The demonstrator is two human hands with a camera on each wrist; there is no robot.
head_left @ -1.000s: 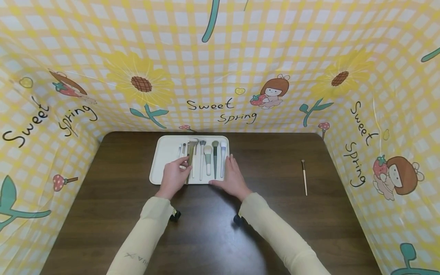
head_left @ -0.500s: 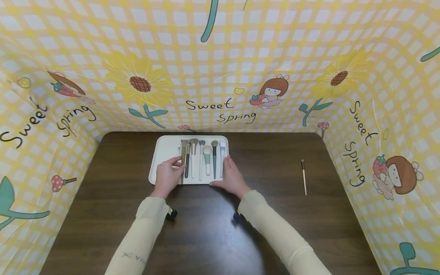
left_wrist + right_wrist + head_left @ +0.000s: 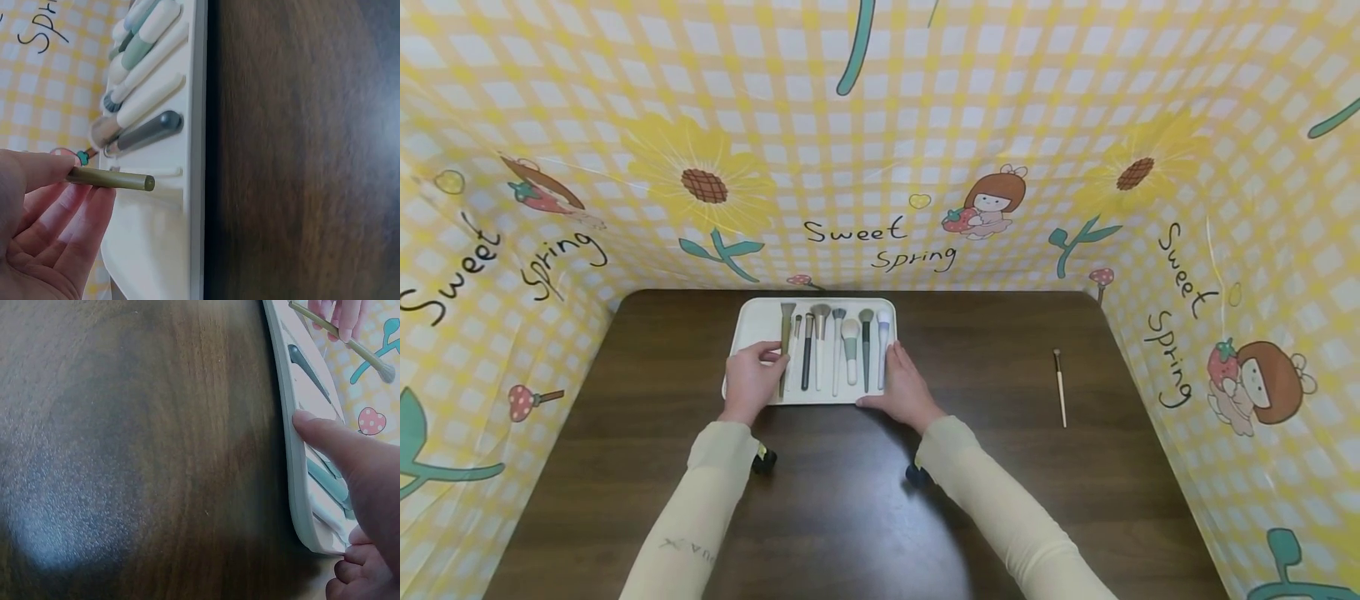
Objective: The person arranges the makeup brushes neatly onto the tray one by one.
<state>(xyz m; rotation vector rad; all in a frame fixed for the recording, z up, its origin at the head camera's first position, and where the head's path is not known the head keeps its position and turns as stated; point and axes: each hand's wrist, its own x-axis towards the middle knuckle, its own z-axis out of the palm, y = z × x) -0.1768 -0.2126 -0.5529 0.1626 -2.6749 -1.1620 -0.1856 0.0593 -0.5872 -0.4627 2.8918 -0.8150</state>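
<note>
Between thumb and fingertips, my left hand [image 3: 752, 379] pinches an olive-green makeup brush [image 3: 786, 333], bristles toward the back. Its handle end [image 3: 149, 182] points over the tray in the left wrist view. Below lies a white tray [image 3: 754, 318] with several makeup brushes side by side, among them a black-handled brush [image 3: 807, 358], a green-and-white brush [image 3: 851, 342] and a dark green brush [image 3: 867, 354]. At the tray's front right corner, my right hand [image 3: 906, 387] holds on, thumb [image 3: 325, 434] on the front rim and fingers along the right side.
A thin brush with a pale handle [image 3: 1062, 392] lies alone on the dark wooden table [image 3: 985, 483], well right of the tray. Yellow checked cloth [image 3: 865, 167] walls off the back and both sides, close behind the tray.
My left hand has moved left over the tray with the olive brush, uncovering the black-handled brush. My right hand stays at the tray's corner.
</note>
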